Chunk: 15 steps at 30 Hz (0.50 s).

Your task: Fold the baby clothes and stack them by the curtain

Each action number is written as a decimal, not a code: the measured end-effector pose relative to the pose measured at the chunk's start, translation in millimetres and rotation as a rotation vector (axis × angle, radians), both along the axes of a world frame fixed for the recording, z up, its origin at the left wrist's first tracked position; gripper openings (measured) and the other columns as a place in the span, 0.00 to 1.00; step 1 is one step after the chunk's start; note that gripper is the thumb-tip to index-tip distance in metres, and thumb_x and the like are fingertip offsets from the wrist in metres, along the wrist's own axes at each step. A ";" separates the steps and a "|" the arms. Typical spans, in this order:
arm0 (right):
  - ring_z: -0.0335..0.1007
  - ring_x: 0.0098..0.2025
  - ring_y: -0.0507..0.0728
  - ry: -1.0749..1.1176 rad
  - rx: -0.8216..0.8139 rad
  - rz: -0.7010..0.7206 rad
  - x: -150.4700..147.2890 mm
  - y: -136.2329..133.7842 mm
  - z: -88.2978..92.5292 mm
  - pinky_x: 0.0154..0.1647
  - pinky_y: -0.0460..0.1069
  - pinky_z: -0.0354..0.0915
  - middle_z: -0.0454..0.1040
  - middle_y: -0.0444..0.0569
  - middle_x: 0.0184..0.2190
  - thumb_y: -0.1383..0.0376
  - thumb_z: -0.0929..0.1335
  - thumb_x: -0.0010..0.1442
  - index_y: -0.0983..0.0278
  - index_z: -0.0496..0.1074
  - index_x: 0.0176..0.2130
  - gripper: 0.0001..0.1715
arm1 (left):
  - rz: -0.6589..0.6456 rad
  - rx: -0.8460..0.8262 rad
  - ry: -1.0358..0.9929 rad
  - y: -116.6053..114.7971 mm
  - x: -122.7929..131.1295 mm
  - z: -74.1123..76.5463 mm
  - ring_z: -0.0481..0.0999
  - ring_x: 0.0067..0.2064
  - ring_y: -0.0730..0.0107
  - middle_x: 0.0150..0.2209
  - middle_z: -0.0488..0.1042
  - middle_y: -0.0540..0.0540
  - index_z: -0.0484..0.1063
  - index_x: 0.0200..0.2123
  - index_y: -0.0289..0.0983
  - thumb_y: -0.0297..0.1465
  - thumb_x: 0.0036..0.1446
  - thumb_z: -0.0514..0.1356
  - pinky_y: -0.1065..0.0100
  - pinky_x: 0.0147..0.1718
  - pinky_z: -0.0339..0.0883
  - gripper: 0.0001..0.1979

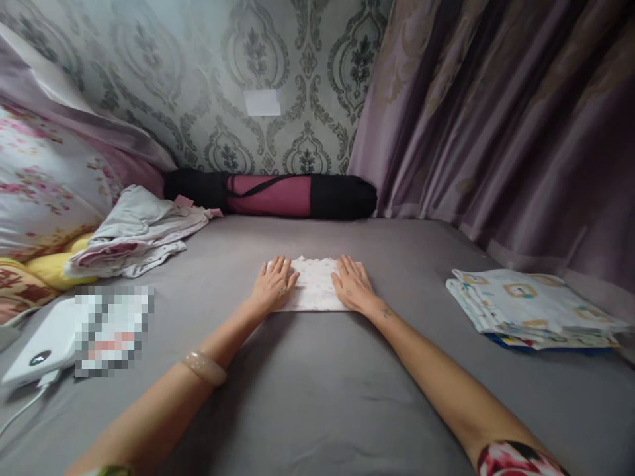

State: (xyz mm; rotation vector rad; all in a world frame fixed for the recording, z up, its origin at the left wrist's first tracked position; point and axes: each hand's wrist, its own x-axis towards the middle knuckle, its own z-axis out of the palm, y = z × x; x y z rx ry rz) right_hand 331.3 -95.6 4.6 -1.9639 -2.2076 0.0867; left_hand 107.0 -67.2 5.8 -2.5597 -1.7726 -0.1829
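Observation:
A folded white cloth with a faint pattern (317, 285) lies flat on the grey bed sheet (317, 377) in front of me. My left hand (274, 284) rests on its left end, palm down, with the fingers stretched out and pointing away. On the right end lies my right hand (354, 284), also palm down with its fingers extended. Both hands press on the cloth without gripping it. Its middle shows between them, while its two ends are partly hidden under the palms.
To the left are a loose pile of light clothes (143, 228), a floral pillow (44, 185), and a white power bank (47, 340) with a cable. A folded stack of printed cloths (530, 304) sits at right. A long black-and-maroon bag (270, 195) lies along the wall.

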 end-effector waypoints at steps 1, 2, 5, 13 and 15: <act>0.37 0.70 0.62 -0.015 0.005 -0.024 3.9 -0.6 -0.8 0.68 0.58 0.34 0.45 0.60 0.68 0.56 0.50 0.68 0.77 0.49 0.66 0.37 | 0.006 -0.006 -0.003 0.6 -3.2 -1.4 0.48 0.68 0.53 0.67 0.52 0.35 0.54 0.64 0.29 0.42 0.67 0.37 0.51 0.64 0.44 0.31; 0.37 0.70 0.62 -0.025 -0.001 -0.044 7.6 -1.0 -2.1 0.68 0.58 0.35 0.45 0.60 0.68 0.55 0.50 0.68 0.77 0.50 0.66 0.38 | 0.013 -0.023 -0.007 1.3 -6.2 -3.8 0.48 0.68 0.54 0.67 0.52 0.35 0.54 0.64 0.28 0.42 0.67 0.37 0.51 0.64 0.44 0.31; 0.37 0.70 0.63 -0.026 -0.036 -0.065 14.7 -1.1 -7.4 0.68 0.57 0.37 0.45 0.60 0.68 0.55 0.50 0.67 0.78 0.50 0.66 0.38 | 0.031 -0.082 -0.035 4.0 -12.3 -14.0 0.47 0.69 0.53 0.67 0.50 0.36 0.52 0.65 0.28 0.44 0.67 0.36 0.53 0.64 0.44 0.33; 0.35 0.70 0.62 -0.012 -0.062 -0.063 15.9 0.3 -8.3 0.68 0.57 0.37 0.44 0.59 0.69 0.54 0.49 0.68 0.77 0.49 0.66 0.39 | 0.016 -0.083 -0.112 12.3 -17.1 -22.8 0.48 0.68 0.55 0.67 0.52 0.37 0.54 0.65 0.31 0.44 0.66 0.37 0.53 0.63 0.48 0.32; 0.35 0.70 0.62 0.001 -0.087 -0.049 16.8 0.3 -4.7 0.68 0.58 0.37 0.44 0.59 0.69 0.53 0.49 0.68 0.77 0.49 0.67 0.39 | 0.012 -0.085 -0.144 13.5 -21.9 -22.9 0.49 0.68 0.56 0.67 0.53 0.37 0.55 0.64 0.32 0.43 0.66 0.37 0.53 0.63 0.49 0.30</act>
